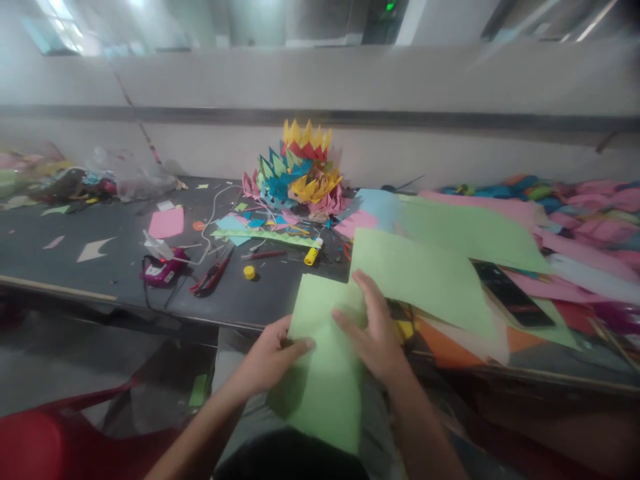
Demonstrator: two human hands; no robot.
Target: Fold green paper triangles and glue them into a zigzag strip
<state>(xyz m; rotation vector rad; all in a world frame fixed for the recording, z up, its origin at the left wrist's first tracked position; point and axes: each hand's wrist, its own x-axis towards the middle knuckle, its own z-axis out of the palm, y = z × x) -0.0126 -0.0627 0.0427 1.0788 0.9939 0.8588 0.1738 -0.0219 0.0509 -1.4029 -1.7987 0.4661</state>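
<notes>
A light green paper sheet (320, 373) hangs over the near edge of the dark table (100, 267) toward my lap. My left hand (270, 357) pinches its left edge, thumb on top. My right hand (373, 330) lies flat on the sheet with fingers spread, pressing where it meets another green sheet (425, 280) lying on the table. Beyond them a stack of folded paper crowns (300, 173) in yellow, red, blue and pink stands at the table's back.
Red-handled scissors (213, 275), a pink glue gun (163, 270), a yellow cap (249, 272) and a yellow glue stick (312, 255) lie left of the sheets. A black phone (505, 292) rests on coloured papers at right. A red chair (45, 440) stands lower left.
</notes>
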